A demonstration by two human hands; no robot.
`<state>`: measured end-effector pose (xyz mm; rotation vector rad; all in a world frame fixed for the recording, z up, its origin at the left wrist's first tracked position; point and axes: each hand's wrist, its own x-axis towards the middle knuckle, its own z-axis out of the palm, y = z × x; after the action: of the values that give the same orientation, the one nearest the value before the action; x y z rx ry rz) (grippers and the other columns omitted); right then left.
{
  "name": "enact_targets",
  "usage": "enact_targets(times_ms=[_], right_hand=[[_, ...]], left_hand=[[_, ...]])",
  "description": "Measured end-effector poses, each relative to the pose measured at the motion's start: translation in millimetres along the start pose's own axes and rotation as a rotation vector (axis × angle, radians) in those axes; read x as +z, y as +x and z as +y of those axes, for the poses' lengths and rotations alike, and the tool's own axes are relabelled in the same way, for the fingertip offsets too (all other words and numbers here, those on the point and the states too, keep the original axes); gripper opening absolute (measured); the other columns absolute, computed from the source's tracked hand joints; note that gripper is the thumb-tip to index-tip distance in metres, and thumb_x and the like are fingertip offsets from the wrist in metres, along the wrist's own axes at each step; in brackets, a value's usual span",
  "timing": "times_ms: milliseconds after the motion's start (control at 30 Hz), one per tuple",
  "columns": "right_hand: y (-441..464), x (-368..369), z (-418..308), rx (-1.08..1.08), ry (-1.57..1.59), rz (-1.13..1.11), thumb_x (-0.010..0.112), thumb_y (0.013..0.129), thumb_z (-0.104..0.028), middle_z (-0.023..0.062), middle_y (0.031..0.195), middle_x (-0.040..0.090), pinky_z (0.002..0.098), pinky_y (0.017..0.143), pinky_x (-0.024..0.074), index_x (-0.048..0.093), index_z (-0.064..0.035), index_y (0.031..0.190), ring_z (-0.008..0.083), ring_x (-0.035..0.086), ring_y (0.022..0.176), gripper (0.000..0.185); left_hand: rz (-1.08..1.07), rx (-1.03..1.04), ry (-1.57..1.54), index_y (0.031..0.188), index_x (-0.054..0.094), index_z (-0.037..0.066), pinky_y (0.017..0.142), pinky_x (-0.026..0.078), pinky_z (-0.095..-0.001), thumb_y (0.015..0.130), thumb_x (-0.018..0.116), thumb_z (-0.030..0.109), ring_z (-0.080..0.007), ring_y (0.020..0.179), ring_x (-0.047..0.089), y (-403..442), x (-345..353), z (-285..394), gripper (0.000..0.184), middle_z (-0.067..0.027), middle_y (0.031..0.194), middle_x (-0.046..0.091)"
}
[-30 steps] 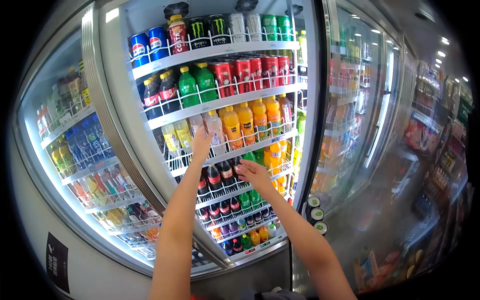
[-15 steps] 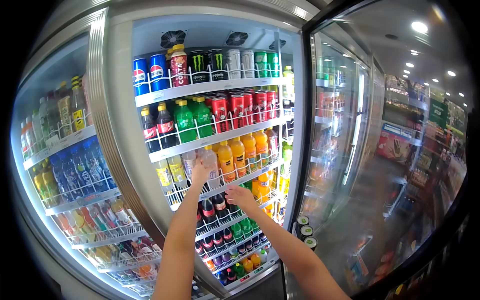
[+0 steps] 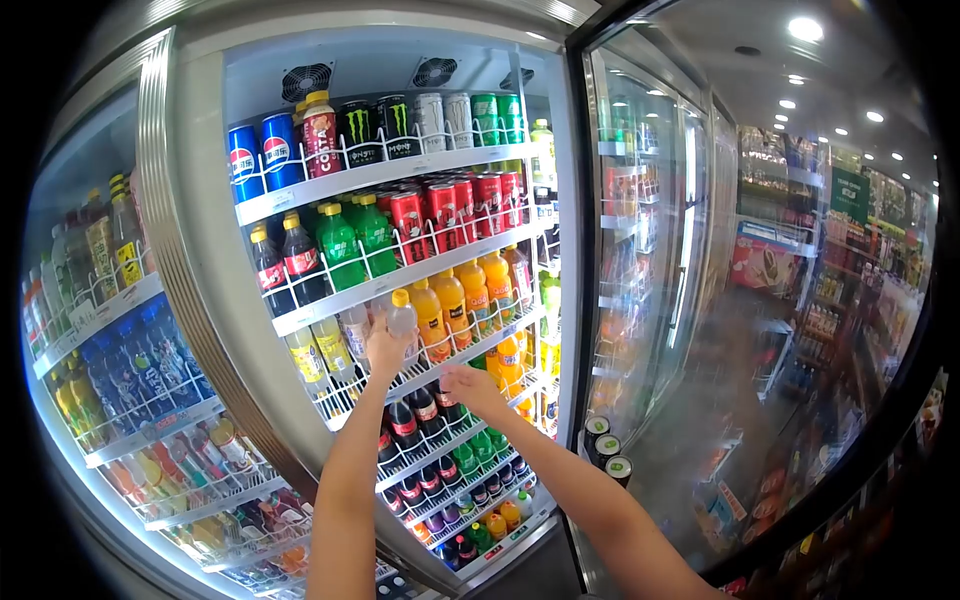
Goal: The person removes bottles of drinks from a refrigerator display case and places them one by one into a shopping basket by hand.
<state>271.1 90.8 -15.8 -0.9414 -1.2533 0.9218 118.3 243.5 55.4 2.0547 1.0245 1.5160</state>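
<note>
Since the earlier frame, the open fridge [image 3: 200, 130] has slid left across my feed, while the left hand [image 3: 385, 348] has stayed on a yellow-capped clear bottle [image 3: 403, 322].

Head view: I see the left hand grasping that bottle, fingers curled round its left side. The bottle is at the front edge of the 3rd shelf [image 3: 415, 378] from the top, a little left of middle; its base is hidden from me. Just to its right stand 4 orange-drink bottles [image 3: 430, 320]. Near the shelf's left corner are 2 yellow-labelled bottles [image 3: 306, 362]. The right hand [image 3: 468, 388] hovers before the shelf's front edge, fingers loosely bent and released, just above dark cola bottles [image 3: 403, 428] on the level below.
</note>
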Motion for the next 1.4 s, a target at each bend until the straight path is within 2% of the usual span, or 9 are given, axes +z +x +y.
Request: enact_targets(times_ms=[233,500,567,733,800,867,967,1200,1400], right_hand=[[2,22,-2,-0.204,-0.174,0.071,0.061,0.091,-0.012,0.0093,0.111,0.068,0.0277,0.086,0.0505,0.055,0.0030,0.128,0.0156,0.064,0.097,0.041],[-6,56,-21,-0.388,-0.347,0.210,0.071,0.087,-0.019,0.0195,0.125,0.061,0.0313,0.093,0.0493,0.047,0.0031,0.137,0.0218,0.062,0.113,0.060],[-21,62,-39,-0.337,-0.390,0.171,0.075,0.082,-0.028,0.0194,0.125,0.062,0.0316,0.093,0.0472,0.044,0.0006,0.139,0.0219,0.062,0.113,0.071],[-41,67,-38,-0.214,-0.477,-0.019,0.074,0.083,-0.027,0.0158,0.121,0.064,0.0313,0.093,0.0478,0.046,0.0004,0.136,0.0209,0.062,0.111,0.067],[-36,64,2,-0.235,-0.298,-0.066,0.074,0.083,-0.025,0.0149,0.122,0.064,0.0312,0.094,0.0474,0.046,0.0025,0.136,0.0192,0.061,0.113,0.066],[-50,68,-4,-0.226,-0.205,-0.120,0.072,0.085,-0.017,0.0143,0.126,0.061,0.0312,0.097,0.0462,0.042,0.0045,0.138,0.0189,0.059,0.115,0.064],[-72,65,-11,-0.089,0.032,-0.191,0.067,0.088,-0.003,0.0132,0.133,0.055,0.0315,0.101,0.0445,0.038,0.0061,0.140,0.0185,0.056,0.118,0.060],[-114,75,-15,-0.014,0.112,-0.294,0.067,0.089,-0.004,0.0135,0.132,0.055,0.0306,0.100,0.0446,0.034,0.0052,0.144,0.0177,0.056,0.118,0.065],[-172,77,-16,0.057,0.230,-0.411,0.068,0.088,-0.003,0.0120,0.130,0.057,0.0304,0.099,0.0461,0.036,0.0057,0.143,0.0161,0.057,0.115,0.064]], left_hand=[[0.108,0.251,-0.077,0.130,0.050,0.001,0.085,0.051,-0.0376,0.071,0.082,0.019,-0.0292,0.104,0.063,-21,-18,25,0.069,-0.0175,0.113,0.064],[-0.109,0.024,-0.277,0.118,0.063,0.005,0.070,0.051,-0.0266,0.077,0.079,0.026,-0.0133,0.080,0.064,-66,-61,63,0.049,-0.0071,0.095,0.070],[-0.119,-0.036,-0.266,0.117,0.063,0.005,0.069,0.050,-0.0264,0.077,0.078,0.027,-0.0126,0.078,0.063,-84,-70,68,0.048,-0.0064,0.095,0.070],[-0.143,-0.125,-0.275,0.115,0.065,0.004,0.067,0.049,-0.0260,0.080,0.076,0.029,-0.0104,0.076,0.060,-123,-90,74,0.045,-0.0055,0.093,0.069],[-0.162,-0.118,-0.284,0.118,0.063,0.003,0.069,0.049,-0.0258,0.085,0.073,0.030,-0.0095,0.077,0.059,-136,-88,55,0.043,-0.0055,0.093,0.068],[-0.162,-0.218,-0.535,0.121,0.061,0.002,0.073,0.049,-0.0259,0.091,0.066,0.028,-0.0095,0.082,0.059,-149,-88,51,0.041,-0.0058,0.096,0.067],[-0.170,-0.287,-0.517,0.131,0.053,-0.002,0.085,0.049,-0.0272,0.096,0.060,0.024,-0.0127,0.095,0.061,-175,-95,57,0.045,-0.0083,0.108,0.067],[-0.074,-0.286,-0.543,0.136,0.050,-0.001,0.098,0.044,-0.0306,0.097,0.059,0.021,-0.0154,0.113,0.056,-240,-113,91,0.046,-0.0088,0.126,0.060],[-0.019,-0.382,-0.531,0.137,0.048,0.002,0.095,0.046,-0.0322,0.096,0.060,0.020,-0.0164,0.113,0.057,-319,-120,110,0.047,-0.0098,0.125,0.060]])
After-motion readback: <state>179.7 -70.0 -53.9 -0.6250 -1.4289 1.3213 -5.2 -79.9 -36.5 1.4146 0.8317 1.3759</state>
